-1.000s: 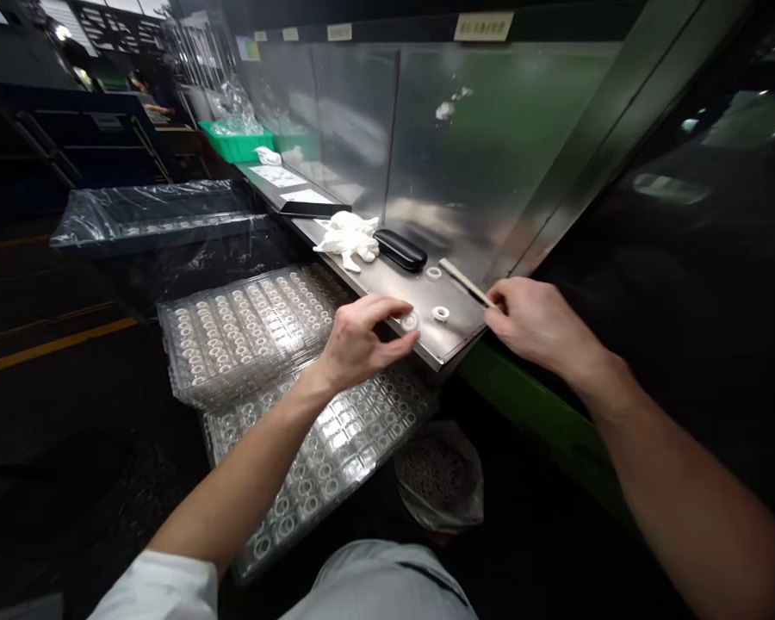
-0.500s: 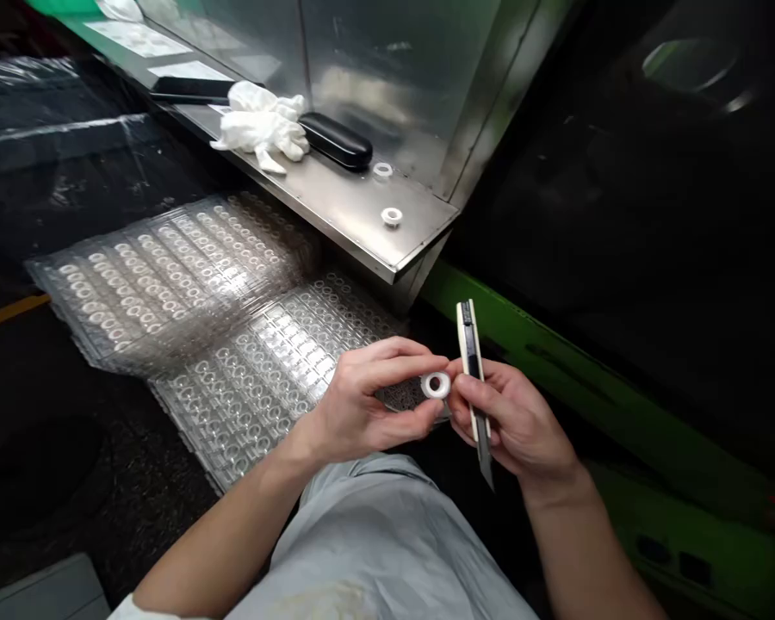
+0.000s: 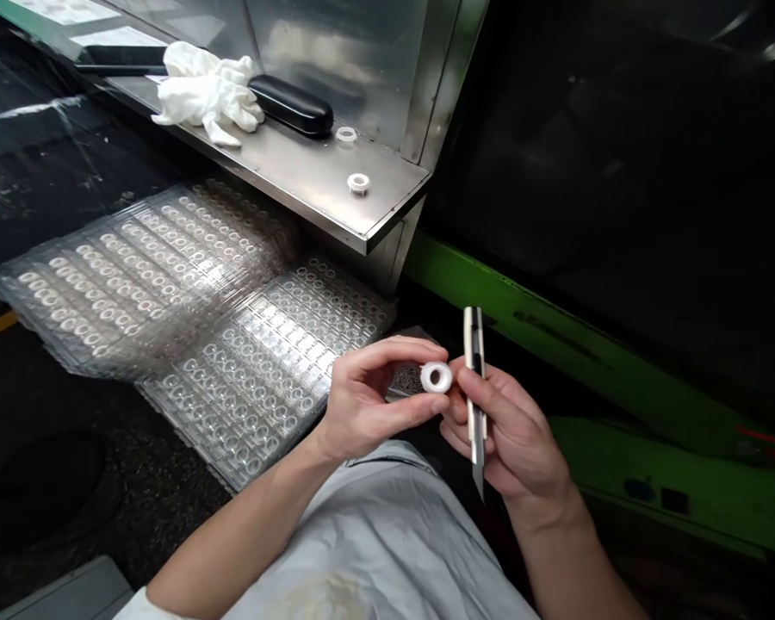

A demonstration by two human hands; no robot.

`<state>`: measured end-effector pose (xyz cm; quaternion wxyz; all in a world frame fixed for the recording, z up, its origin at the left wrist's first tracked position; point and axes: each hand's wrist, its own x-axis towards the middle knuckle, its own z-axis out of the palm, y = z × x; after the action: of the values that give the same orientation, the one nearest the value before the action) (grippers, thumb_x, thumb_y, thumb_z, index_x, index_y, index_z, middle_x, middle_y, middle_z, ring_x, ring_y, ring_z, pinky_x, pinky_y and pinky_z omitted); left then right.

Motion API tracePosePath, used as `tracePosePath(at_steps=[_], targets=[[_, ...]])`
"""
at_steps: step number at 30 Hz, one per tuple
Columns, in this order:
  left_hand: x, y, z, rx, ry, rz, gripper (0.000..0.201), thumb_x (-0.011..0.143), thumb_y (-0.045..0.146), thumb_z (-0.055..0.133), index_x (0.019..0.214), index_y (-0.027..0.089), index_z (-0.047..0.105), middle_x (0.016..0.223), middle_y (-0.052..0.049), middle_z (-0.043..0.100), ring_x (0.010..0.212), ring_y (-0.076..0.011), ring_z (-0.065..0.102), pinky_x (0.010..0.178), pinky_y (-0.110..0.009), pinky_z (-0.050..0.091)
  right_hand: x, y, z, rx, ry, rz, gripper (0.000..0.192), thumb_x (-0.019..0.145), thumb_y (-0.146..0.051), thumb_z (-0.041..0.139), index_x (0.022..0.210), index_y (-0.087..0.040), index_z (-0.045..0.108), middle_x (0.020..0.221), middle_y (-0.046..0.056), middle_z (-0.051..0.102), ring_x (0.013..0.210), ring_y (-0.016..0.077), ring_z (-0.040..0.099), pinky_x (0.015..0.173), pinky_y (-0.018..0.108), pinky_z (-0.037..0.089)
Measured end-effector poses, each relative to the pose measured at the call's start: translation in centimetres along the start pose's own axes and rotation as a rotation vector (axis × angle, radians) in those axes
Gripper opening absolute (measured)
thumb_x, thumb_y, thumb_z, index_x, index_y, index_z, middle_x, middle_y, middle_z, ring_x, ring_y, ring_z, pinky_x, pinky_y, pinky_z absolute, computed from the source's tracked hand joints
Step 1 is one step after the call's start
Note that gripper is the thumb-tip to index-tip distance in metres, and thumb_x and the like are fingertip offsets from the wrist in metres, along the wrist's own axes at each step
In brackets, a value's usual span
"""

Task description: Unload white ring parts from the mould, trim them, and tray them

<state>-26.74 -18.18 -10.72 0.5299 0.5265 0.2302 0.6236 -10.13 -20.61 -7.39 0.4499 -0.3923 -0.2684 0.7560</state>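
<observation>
Between the thumb and fingers of my left hand (image 3: 381, 392) is a small white plastic ring (image 3: 437, 377), its hole facing me. My right hand (image 3: 507, 422) grips a utility knife (image 3: 475, 370) with a pale handle, held almost upright; its bare blade points down toward my body. The right fingertips are close to the ring's right edge, and I cannot tell if they touch it. Two similar pieces, a white flanged ring (image 3: 358, 183) and a thinner ring (image 3: 346, 134), lie on the metal shelf (image 3: 310, 185) beyond my hands.
White gloves (image 3: 210, 95) and a black case (image 3: 292, 105) rest on the shelf, whose corner juts out ahead. Stacked clear trays (image 3: 135, 275) of rings stand at left, with another tray stack (image 3: 251, 387) beside them. A green machine frame (image 3: 523, 323) runs along the right.
My view has shifted, so the shelf and trays appear further left and the shelf higher. The knife has turned slightly more upright. Both hands keep their holds.
</observation>
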Motion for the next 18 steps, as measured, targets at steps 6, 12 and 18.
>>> tracePosePath(at_steps=[6, 12, 18], targets=[[-0.3, 0.9, 0.0, -0.207, 0.097, -0.095, 0.037, 0.071, 0.002, 0.088, 0.103, 0.017, 0.077, 0.100, -0.007, 0.081, 0.089, -0.0142, 0.077, 0.082, -0.019, 0.064, -2.0, -3.1, -0.8, -0.189, 0.265, -0.382, 0.023, 0.080, -0.036, 0.089, 0.080, -0.024, 0.069, 0.074, -0.004, 0.058, 0.054, 0.0078, 0.060, 0.051, 0.021, 0.057], [0.1, 1.4, -0.9, -0.164, 0.059, -0.091, 0.038, 0.069, 0.001, 0.087, 0.102, 0.017, 0.078, 0.093, -0.006, 0.080, 0.084, -0.0140, 0.076, 0.079, -0.018, 0.063, -1.9, -5.4, 1.3, -0.537, 0.231, -0.808, 0.009, 0.081, -0.020, 0.083, 0.089, -0.023, 0.080, 0.073, -0.001, 0.071, 0.055, 0.0162, 0.068, 0.050, 0.029, 0.061], [0.5, 1.8, -2.2, -0.007, 0.013, -0.087, 0.040, 0.072, 0.005, 0.086, 0.109, 0.020, 0.081, 0.091, -0.005, 0.080, 0.080, -0.0124, 0.075, 0.074, -0.015, 0.061, -0.8, -6.2, 2.5, -0.906, 0.180, -0.983, 0.015, 0.083, -0.015, 0.084, 0.094, -0.026, 0.083, 0.080, -0.003, 0.078, 0.061, 0.0149, 0.073, 0.053, 0.024, 0.060]])
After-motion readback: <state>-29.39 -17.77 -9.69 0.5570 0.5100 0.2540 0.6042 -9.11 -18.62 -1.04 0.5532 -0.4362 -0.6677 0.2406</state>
